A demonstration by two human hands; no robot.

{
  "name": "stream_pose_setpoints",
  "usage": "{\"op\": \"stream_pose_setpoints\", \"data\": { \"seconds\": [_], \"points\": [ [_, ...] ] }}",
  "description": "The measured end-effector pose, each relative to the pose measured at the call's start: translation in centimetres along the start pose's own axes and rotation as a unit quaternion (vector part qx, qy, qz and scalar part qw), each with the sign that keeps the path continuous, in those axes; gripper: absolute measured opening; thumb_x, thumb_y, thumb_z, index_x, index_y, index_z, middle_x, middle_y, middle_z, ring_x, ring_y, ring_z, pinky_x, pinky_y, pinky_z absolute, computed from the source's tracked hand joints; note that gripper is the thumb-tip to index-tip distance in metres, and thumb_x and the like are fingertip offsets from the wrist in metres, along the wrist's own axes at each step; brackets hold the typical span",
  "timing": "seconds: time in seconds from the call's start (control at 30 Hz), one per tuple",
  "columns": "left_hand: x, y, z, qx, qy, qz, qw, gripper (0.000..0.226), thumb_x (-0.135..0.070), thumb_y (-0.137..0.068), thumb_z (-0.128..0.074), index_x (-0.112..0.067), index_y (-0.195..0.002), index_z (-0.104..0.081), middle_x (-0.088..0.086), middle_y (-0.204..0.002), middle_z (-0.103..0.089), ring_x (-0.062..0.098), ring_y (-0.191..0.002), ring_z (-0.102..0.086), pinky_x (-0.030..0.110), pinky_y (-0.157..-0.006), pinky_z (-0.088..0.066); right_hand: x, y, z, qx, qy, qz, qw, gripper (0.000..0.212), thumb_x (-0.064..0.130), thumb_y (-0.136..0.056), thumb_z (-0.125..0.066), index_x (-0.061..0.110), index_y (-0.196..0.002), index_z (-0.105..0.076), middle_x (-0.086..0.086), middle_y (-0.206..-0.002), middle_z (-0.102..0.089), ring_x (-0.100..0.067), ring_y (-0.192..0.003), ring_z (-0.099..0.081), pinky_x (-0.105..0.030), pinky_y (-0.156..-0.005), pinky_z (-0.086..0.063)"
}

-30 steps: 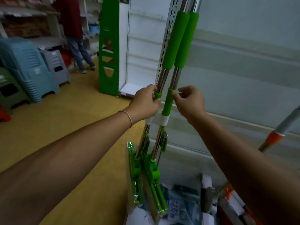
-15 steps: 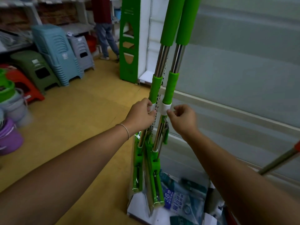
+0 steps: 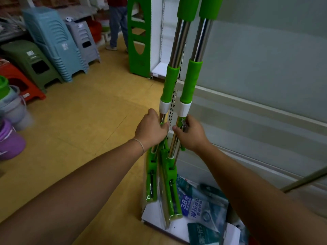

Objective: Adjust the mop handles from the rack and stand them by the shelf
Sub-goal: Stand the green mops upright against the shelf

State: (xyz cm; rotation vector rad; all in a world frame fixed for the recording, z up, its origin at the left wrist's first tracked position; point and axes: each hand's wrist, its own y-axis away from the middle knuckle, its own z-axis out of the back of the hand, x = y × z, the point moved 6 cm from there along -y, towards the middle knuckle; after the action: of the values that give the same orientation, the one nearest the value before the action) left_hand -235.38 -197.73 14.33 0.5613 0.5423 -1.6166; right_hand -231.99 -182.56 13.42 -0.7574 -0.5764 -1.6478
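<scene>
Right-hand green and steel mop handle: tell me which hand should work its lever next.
Probably the right hand: it already grips the right-hand green and steel mop handle just below its white collar, at the lever. The left hand holds the other handle.

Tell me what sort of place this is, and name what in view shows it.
Most likely a household-goods shop. Stacks of plastic stools stand on the floor beside nested buckets, packaged goods lie at the foot of a white display shelf, and two new green mops stand against it.
</scene>
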Motion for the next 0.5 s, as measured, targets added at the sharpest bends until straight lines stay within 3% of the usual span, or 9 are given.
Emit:
{"op": "stream_pose_setpoints", "data": {
  "seconds": [0.1, 0.27, 0.37, 0.5],
  "points": [
    [1.1, -0.8, -1.5, 0.014, -0.004, 0.005, 1.0, 0.052, -0.044, -0.084, -0.065, -0.009, -0.114, -0.04, 0.009, -0.104, -0.053, 0.028, -0.088, -0.057, 0.036, -0.069, -0.048, -0.5, -0.2, -0.9, 0.004, 0.007, 0.006, 1.0, 0.027, 0.025, -0.092, -0.064, 0.012, -0.113, -0.054, -0.007, -0.101, -0.061, -0.025, -0.093, -0.059, -0.035, -0.079, -0.048],
    [2.0, -2.4, -4.0, 0.047, 0.089, 0.009, 0.995, 0.045, -0.038, -0.081, -0.072, -0.016, -0.111, -0.047, -0.002, -0.095, -0.058, 0.016, -0.08, -0.054, 0.023, -0.057, -0.037, -0.8, -0.2, -1.3, 0.014, 0.022, 0.042, 0.999, 0.031, 0.017, -0.094, -0.06, 0.01, -0.122, -0.051, -0.003, -0.107, -0.054, -0.021, -0.1, -0.052, -0.035, -0.087, -0.044],
    [2.8, -2.5, -5.6, 0.047, 0.155, 0.035, 0.986, 0.041, -0.033, -0.081, -0.074, -0.018, -0.109, -0.048, -0.006, -0.088, -0.053, 0.014, -0.079, -0.052, 0.02, -0.058, -0.036, -1.0, -0.2, -1.2, 0.027, 0.037, 0.053, 0.998, 0.036, 0.016, -0.094, -0.059, 0.011, -0.128, -0.05, -0.012, -0.122, -0.059, -0.028, -0.114, -0.054, -0.037, -0.094, -0.045],
    [4.0, -2.5, -7.4, 0.028, 0.206, 0.059, 0.976, 0.036, -0.03, -0.077, -0.078, -0.021, -0.098, -0.05, -0.005, -0.087, -0.059, 0.017, -0.082, -0.057, 0.025, -0.067, -0.04, -1.4, -0.2, -1.2, 0.022, 0.067, 0.065, 0.995, 0.039, 0.02, -0.094, -0.06, 0.011, -0.13, -0.05, -0.012, -0.123, -0.059, -0.029, -0.113, -0.054, -0.034, -0.091, -0.043]
  ]
}}
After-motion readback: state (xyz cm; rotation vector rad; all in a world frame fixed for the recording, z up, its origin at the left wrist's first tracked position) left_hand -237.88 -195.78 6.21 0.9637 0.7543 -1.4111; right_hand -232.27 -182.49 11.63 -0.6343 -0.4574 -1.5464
